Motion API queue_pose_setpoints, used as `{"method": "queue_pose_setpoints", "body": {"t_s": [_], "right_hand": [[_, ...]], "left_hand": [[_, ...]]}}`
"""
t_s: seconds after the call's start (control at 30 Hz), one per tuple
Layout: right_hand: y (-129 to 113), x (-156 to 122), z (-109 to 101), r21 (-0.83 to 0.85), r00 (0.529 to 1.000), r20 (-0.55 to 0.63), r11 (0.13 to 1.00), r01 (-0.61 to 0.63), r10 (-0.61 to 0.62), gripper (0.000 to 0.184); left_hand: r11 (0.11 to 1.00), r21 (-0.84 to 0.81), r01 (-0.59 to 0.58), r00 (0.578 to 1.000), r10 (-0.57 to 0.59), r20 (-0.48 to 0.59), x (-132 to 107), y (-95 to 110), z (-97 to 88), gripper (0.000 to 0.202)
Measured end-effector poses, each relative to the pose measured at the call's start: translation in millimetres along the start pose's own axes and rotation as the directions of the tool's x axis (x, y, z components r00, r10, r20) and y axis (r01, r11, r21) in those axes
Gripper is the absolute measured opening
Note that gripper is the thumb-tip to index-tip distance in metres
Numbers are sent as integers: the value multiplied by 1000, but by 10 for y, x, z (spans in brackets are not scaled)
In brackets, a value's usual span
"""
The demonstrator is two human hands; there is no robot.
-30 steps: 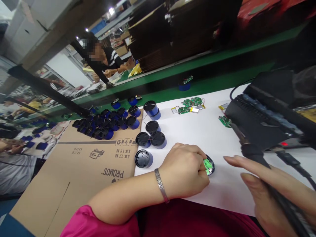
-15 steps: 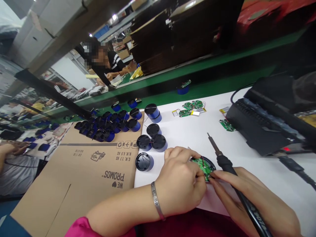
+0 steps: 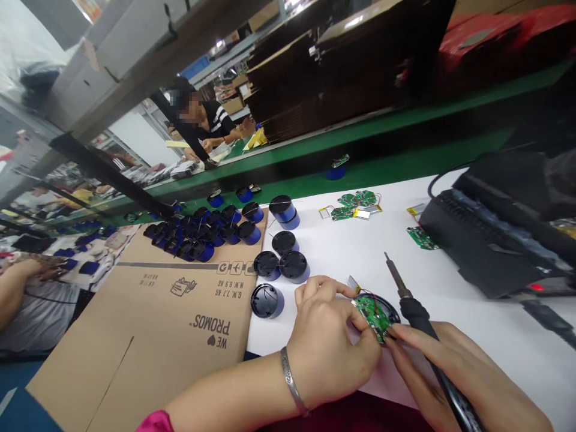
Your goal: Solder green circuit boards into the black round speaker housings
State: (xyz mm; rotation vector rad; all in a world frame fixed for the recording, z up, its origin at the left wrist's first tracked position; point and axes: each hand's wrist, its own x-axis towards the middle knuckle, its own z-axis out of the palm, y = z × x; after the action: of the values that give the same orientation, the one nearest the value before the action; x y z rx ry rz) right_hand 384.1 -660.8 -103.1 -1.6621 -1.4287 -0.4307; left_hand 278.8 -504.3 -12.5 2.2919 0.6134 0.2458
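Note:
My left hand [image 3: 335,336], with a metal bracelet at the wrist, is closed at the near left edge of a green circuit board [image 3: 372,313]. The board lies tilted over a black round housing [image 3: 390,306]; red wires cross it, and a small silver battery [image 3: 354,283] sticks out behind. In my right hand [image 3: 472,366] is a soldering iron [image 3: 416,315], resting across the hand with its bare tip pointing up and away from the board. The right thumb and fingertip pinch at the board's near right edge. What the fingertips cover is hidden.
Several blue-and-black round housings [image 3: 293,265] stand to the left, many on a cardboard box [image 3: 180,324]. Spare circuit boards [image 3: 342,213] with batteries lie on the white sheet. A black soldering station [image 3: 477,240] sits at the right. Co-workers [image 3: 216,120] sit across and at left.
The view has shifted slightly, so things appear a little right and lower. My left fingers have eased back, showing more of the board and the battery. The soldering iron stays in my right hand.

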Motion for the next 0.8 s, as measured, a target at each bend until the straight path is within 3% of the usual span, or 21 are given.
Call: {"method": "queue_pose_setpoints", "body": {"t_s": [0.3,0.53,0.8], "right_hand": [[-12,-49,4,10,997,34,997,-73,72,17],[-47,31,10,5,1000,3,1000,-15,15,15],[-30,-111,40,-2,984,100,989,-148,147,24]], "left_hand": [[978,-81,194,980,-190,52,57,41,6,18],[970,-144,196,980,-199,-8,2,21,72,20],[938,-202,282,954,-297,-49,15,73,156,30]]}}
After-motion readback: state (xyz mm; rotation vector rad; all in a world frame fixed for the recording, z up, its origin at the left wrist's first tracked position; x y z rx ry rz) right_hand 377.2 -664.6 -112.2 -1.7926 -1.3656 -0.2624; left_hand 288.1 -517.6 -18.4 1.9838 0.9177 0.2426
